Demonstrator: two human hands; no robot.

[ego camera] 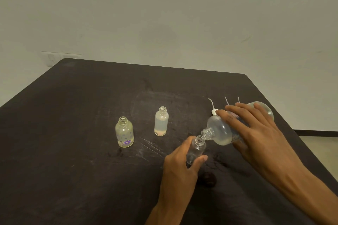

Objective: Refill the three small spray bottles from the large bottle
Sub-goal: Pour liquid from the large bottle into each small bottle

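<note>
Two hands are occupied: the small clear plastic spray bottle (195, 150) is gripped by the left hand (180, 165), its open neck just beneath the mouth of the large clear bottle (226, 129), held tilted lengthwise toward it by the right hand (256, 126).

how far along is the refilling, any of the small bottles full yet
None looks full. Spray tops are already off. In hand: the left hand holds a clear small bottle while the right hand tips the large bottle into it. Left: the flowered bottle and frosted bottle, both open and low.

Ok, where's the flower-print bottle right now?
Head view, left of centre: the flower-print bottle stands uncapped on the table, left of the frosted bottle.
</note>
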